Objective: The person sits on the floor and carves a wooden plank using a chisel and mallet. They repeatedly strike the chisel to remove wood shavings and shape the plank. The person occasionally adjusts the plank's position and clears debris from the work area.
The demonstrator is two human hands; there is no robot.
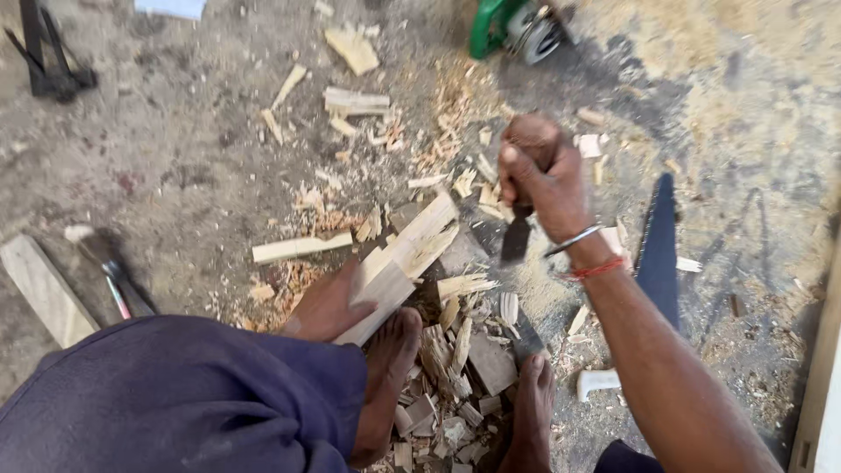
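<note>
My left hand (328, 307) grips the lower end of a pale split wooden block (407, 258), which leans tilted on the ground with its upper end pointing away from me. Over the block's far end, my right hand (543, 184) is closed round the brown wooden handle of a chopping tool (517, 236), whose dark blade hangs down just right of the block. Metal and red bands circle that wrist. My bare feet (390, 368) rest among wood chips right below the block.
A hand saw (657, 250) with a white handle lies on the right. A green power tool (512, 26) sits at the top, a hammer (109, 267) and a plank (44, 289) at the left, black metal legs (48, 61) top left. Offcuts and sawdust litter the ground.
</note>
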